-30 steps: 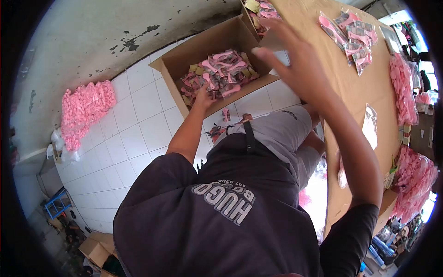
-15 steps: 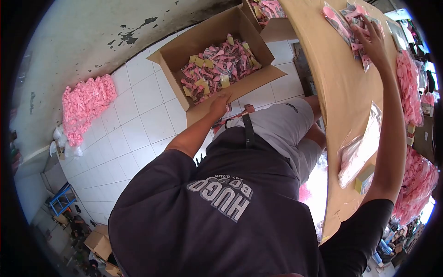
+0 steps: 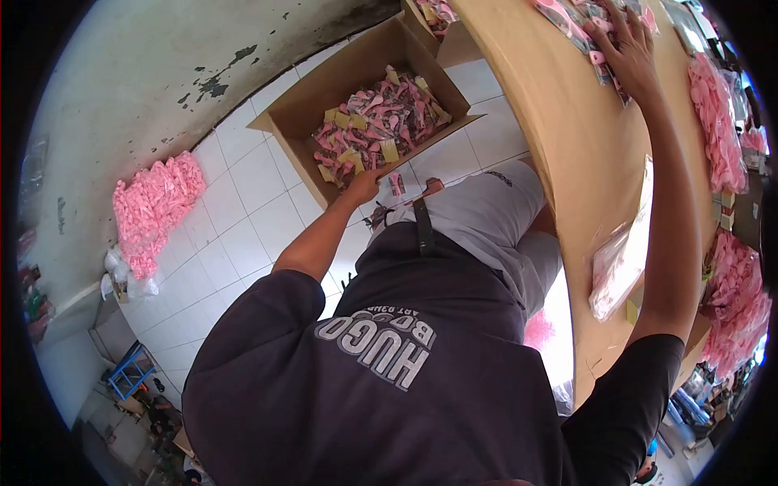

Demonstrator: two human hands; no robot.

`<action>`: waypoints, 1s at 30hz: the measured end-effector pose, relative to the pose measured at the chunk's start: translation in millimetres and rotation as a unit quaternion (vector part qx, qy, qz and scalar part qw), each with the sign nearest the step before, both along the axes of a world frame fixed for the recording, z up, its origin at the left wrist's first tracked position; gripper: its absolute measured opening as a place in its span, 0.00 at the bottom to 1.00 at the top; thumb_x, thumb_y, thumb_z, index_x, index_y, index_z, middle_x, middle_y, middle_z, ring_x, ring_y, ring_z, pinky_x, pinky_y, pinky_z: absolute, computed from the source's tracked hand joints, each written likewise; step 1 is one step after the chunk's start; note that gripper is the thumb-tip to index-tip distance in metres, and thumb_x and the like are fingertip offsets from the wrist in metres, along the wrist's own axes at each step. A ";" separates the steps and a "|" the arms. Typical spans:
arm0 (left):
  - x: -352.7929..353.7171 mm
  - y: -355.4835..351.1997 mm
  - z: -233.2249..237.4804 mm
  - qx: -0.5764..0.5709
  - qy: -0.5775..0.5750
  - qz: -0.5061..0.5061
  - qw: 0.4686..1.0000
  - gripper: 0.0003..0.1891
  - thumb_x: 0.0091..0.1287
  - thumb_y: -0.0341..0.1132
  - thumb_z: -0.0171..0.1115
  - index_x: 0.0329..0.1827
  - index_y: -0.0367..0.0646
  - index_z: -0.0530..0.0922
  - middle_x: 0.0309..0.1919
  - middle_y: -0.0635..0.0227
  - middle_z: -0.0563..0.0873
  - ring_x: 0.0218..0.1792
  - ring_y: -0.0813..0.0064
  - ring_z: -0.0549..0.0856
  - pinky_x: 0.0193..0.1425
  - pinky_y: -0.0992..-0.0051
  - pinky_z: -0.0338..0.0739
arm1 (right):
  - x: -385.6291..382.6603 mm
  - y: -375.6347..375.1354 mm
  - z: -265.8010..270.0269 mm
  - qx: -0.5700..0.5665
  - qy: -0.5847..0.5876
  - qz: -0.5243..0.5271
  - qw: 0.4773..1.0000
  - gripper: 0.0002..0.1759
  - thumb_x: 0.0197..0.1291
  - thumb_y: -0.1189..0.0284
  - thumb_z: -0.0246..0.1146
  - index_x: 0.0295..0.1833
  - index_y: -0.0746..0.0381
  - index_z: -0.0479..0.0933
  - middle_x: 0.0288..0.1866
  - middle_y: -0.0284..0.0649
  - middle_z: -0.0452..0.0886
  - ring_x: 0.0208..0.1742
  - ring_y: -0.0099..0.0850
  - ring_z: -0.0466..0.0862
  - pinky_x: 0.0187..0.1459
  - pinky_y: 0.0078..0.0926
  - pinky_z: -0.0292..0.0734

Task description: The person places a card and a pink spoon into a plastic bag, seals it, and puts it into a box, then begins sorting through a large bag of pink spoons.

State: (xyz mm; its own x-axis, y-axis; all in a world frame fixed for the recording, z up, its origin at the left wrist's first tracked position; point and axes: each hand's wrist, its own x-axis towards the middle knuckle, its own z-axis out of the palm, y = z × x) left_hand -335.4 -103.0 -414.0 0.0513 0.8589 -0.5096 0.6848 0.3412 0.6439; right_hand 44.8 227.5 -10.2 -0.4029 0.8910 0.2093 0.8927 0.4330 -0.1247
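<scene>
Head view: glossy pink packets [image 3: 371, 105], jumbled (yellow cards [image 3: 390, 151] too); right hand [image 3: 630, 58] spread, left hand [image 3: 364, 187] unclear.

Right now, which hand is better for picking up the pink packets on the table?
Probably the right hand: its fingers are on those packets, while the left hand is at the cardboard box.

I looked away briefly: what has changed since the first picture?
The right hand, raised by the box before, has moved rightward onto the packets on the table. The left hand has drawn back from the packets in the box to its near rim. The box and the pink pile on the floor stayed put.
</scene>
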 end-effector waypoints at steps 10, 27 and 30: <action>42.3 -60.2 -42.8 0.050 -0.171 -0.028 0.984 0.31 0.77 0.27 0.53 0.82 0.64 0.74 0.57 0.48 0.89 0.51 0.56 0.90 0.60 0.61 0.82 | 7.9 -3.7 -8.0 0.024 0.009 -0.001 1.000 0.40 0.72 0.42 0.62 0.82 0.49 0.67 0.85 0.59 0.60 0.87 0.64 0.52 0.84 0.59 0.53; 68.7 -118.8 -64.9 0.001 -0.240 -0.084 0.967 0.27 0.78 0.43 0.58 0.80 0.56 0.75 0.53 0.51 0.89 0.54 0.57 0.89 0.58 0.59 0.82 | -14.1 -16.4 -34.3 0.148 0.057 -0.008 0.987 0.46 0.65 0.29 0.60 0.82 0.41 0.70 0.83 0.59 0.66 0.83 0.72 0.60 0.79 0.63 0.61; 63.0 -109.1 -70.7 -0.013 -0.243 -0.093 0.965 0.27 0.77 0.43 0.59 0.80 0.55 0.75 0.52 0.51 0.90 0.53 0.57 0.90 0.58 0.59 0.82 | -23.8 -28.4 -35.4 0.139 0.064 0.009 0.988 0.46 0.64 0.31 0.62 0.82 0.42 0.70 0.83 0.62 0.65 0.83 0.73 0.59 0.78 0.68 0.60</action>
State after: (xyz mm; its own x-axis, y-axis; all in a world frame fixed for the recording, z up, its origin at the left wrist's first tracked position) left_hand -272.4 -212.1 -484.7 0.4424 0.7992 -0.4069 0.3542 0.2611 0.8980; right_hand 21.0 199.1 -45.6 -0.3725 0.7853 0.4945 0.8694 0.4817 -0.1101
